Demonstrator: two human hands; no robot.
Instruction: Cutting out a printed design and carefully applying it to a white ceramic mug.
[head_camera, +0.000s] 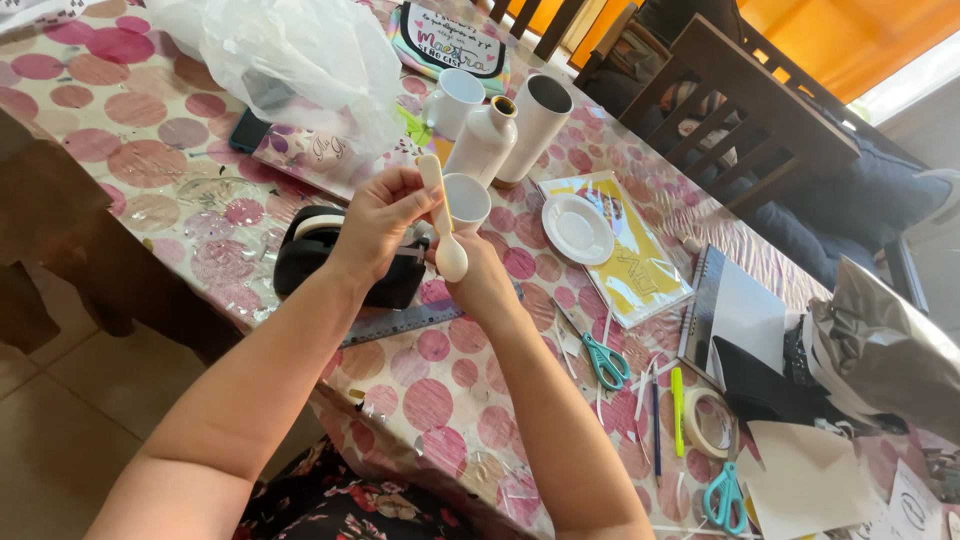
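While the left hand pinches one white spoon and the right hand grips one empty cup, two scissors lie right of the cup.

Long table w/ clear plastic over a cloth of pink & red dots. Dark wood chairs along far side, one w/ blue cushion. Beige tile floor at lower left. Orange curtain top right, bright daylight thru window beside it.
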